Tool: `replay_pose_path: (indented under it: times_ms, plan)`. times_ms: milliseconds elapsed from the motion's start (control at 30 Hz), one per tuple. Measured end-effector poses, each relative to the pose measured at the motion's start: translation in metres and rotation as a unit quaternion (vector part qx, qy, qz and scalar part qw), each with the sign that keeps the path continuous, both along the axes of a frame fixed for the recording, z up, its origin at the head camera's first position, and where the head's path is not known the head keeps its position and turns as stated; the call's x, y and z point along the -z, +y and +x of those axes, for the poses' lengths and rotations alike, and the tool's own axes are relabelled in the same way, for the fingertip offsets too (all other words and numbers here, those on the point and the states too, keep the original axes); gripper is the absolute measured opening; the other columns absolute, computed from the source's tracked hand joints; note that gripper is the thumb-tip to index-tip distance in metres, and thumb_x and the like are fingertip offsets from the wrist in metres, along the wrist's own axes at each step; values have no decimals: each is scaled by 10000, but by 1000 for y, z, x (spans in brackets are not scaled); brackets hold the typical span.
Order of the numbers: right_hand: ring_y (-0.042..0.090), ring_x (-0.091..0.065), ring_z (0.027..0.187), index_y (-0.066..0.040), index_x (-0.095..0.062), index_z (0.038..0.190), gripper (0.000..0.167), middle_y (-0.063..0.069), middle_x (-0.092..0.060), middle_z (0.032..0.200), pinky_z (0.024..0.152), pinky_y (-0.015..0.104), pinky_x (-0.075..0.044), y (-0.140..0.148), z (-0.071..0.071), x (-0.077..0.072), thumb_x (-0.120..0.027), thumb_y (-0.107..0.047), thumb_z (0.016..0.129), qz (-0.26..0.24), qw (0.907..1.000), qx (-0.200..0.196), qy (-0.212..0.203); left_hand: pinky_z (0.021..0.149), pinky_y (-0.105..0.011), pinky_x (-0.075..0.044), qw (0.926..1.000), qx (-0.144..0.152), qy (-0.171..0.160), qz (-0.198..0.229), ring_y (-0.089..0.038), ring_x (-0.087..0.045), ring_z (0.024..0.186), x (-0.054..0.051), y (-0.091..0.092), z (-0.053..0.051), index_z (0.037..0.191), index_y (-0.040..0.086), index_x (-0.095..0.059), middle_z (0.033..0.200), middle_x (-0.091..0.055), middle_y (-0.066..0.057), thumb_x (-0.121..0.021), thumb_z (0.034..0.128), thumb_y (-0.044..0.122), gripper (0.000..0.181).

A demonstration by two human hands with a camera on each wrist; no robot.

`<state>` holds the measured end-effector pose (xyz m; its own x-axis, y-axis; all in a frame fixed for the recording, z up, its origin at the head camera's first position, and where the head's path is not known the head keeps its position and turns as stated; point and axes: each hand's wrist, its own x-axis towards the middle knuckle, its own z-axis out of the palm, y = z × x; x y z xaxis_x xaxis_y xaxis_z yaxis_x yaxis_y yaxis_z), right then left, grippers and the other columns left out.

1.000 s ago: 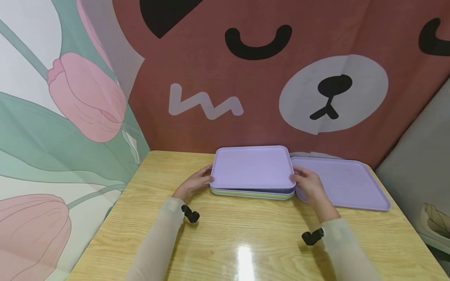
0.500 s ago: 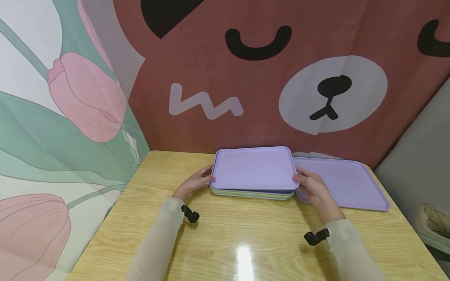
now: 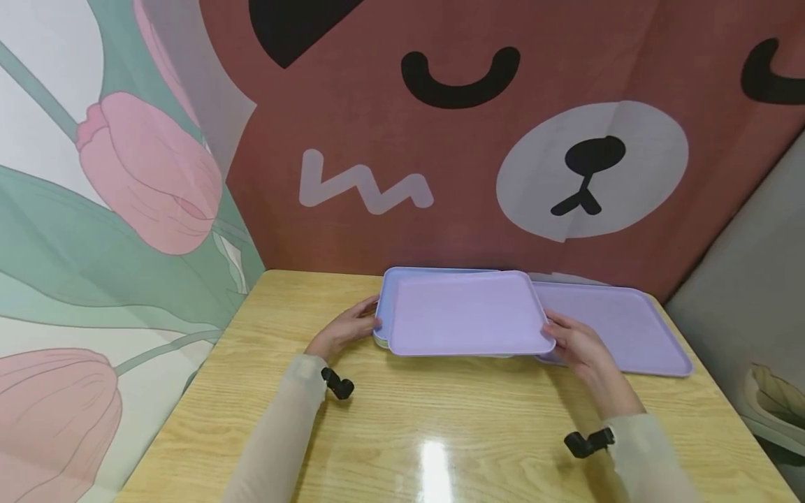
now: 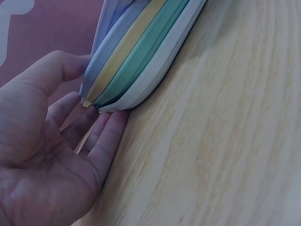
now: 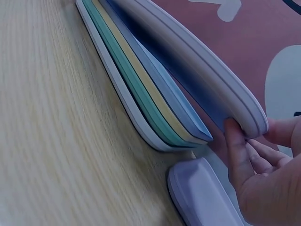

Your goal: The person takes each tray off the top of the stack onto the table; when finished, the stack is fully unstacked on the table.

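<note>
My right hand (image 3: 581, 349) pinches the right edge of a light purple tray (image 3: 468, 314), thumb on one face and fingers on the other. In the right wrist view this purple tray (image 5: 202, 61) is tilted, its right end raised above the stack. Below it lies a stack of trays: a blue tray (image 4: 110, 47), a yellow tray (image 4: 120, 54), a green tray (image 4: 141, 59) and a white tray (image 4: 162, 66) at the bottom. My left hand (image 3: 344, 330) holds the stack's left edge, thumb at the blue rim and fingertips against the lower rims.
A second, separate purple tray (image 3: 613, 325) lies on the wooden table (image 3: 377, 433) to the right of the stack. Behind the table hangs a brown cloth (image 3: 365, 237) with a bear print. A grey surface (image 3: 755, 279) stands at the right.
The top purple tray has slid right and toward me with my right hand, uncovering the blue tray's left and back edges. My left hand has stayed at the stack.
</note>
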<state>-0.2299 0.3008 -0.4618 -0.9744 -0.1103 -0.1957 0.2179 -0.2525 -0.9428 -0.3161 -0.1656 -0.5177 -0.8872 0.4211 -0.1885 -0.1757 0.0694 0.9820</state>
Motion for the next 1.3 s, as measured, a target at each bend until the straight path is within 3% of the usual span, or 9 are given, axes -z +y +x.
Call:
replay_pose_path:
  times_ms: [100, 167, 233, 600, 933, 1300]
  plan:
    - [44, -686, 899, -216, -684, 1216, 327, -108, -734, 992, 779, 222, -561, 7, 8, 0, -539, 0, 1018, -122, 9999, -69, 17, 1159, -469, -370, 9999, 57, 81, -39, -333, -346, 1463, 0, -1, 1, 1625, 137, -217, 1648, -261, -142, -602, 986, 33, 753]
    - [54, -686, 903, -255, -724, 1062, 337, -94, -734, 1000, 776, 234, -565, 11, 12, 1, -525, 13, 1019, -253, 9996, -111, -3, 1160, -470, -367, 9999, 58, 84, -33, -330, -335, 1470, 0, -1, 2, 1625, 145, -220, 1651, -259, -136, -605, 977, 28, 764]
    - [53, -684, 915, -273, -730, 1022, 359, -91, -734, 1010, 781, 234, -565, 16, 17, 1, -519, 18, 1021, -306, 9994, -150, -15, 1164, -475, -360, 9999, 68, 100, -32, -337, -322, 1477, 0, -2, 2, 1627, 145, -211, 1655, -248, -139, -601, 973, 25, 771]
    - [59, -686, 917, -281, -750, 1070, 430, -81, -743, 1041, 761, 227, -552, 44, 37, 9, -477, 47, 1027, -388, 9976, -380, 438, 1164, -465, -361, 10000, 9, 54, -81, -328, -332, 1471, 0, -2, 4, 1628, 148, -209, 1659, -239, -130, -598, 967, 17, 777]
    - [77, -692, 920, -273, -764, 1111, 460, -76, -739, 1065, 757, 242, -565, 67, 60, 7, -446, 51, 1036, -564, 9969, -398, 377, 1176, -479, -340, 9999, 45, 51, -142, -323, -300, 1490, 0, -2, 4, 1629, 161, -205, 1665, -222, -121, -615, 963, 31, 793]
    - [92, -695, 958, -259, -749, 1194, 491, -63, -734, 1112, 786, 250, -564, 101, 83, 13, -389, 46, 1056, -812, 9927, -726, 518, 1157, -453, -375, 9995, -104, 1, -307, -286, -346, 1470, -2, -1, 4, 1621, 197, -248, 1651, -275, -75, -642, 951, 46, 791]
